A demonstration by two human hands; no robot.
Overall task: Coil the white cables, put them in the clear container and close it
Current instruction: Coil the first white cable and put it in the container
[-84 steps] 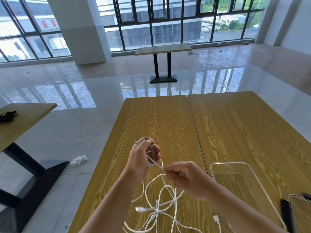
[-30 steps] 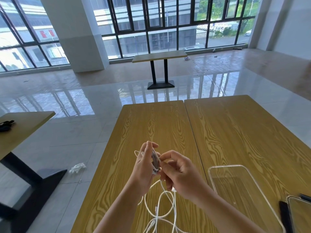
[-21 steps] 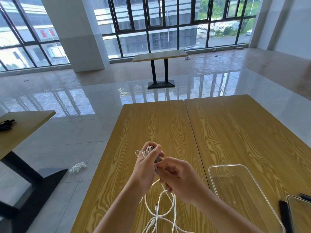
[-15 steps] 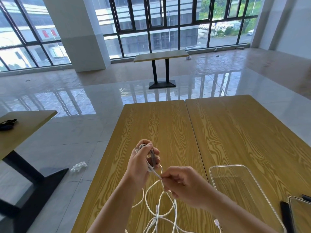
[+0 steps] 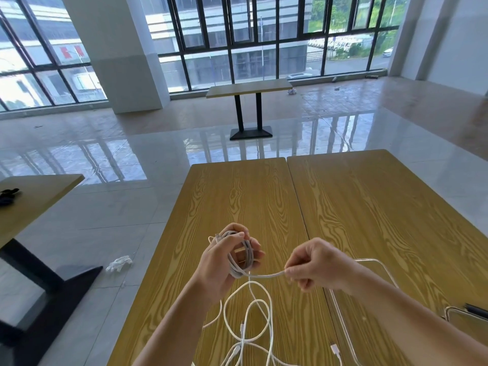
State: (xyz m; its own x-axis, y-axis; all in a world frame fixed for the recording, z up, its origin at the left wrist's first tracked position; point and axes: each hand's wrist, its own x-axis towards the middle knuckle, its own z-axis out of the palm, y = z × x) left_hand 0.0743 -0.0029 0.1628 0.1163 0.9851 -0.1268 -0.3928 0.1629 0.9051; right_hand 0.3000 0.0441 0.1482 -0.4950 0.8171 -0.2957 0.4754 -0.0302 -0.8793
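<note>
My left hand (image 5: pixel 223 262) holds a small coil of white cable (image 5: pixel 241 256) wound round its fingers, above the wooden table (image 5: pixel 264 202). A straight stretch of the same cable runs right from the coil to my right hand (image 5: pixel 315 265), which pinches it between thumb and fingers. More loose white cables (image 5: pixel 250 326) lie tangled on the table below both hands, with plugs showing near the bottom edge. The clear container (image 5: pixel 375 262) sits open on the table at the right, partly hidden behind my right forearm.
A second clear piece (image 5: pixel 454 311), with a dark object beside it, lies at the far right edge. The table is two wooden tops joined at a seam. Another table (image 5: pixel 37 199) stands to the left, one more farther back by the windows.
My right hand has moved right and away from the coil, drawing a stretch of cable taut between the hands. The left hand still holds the coil in about the same place.
</note>
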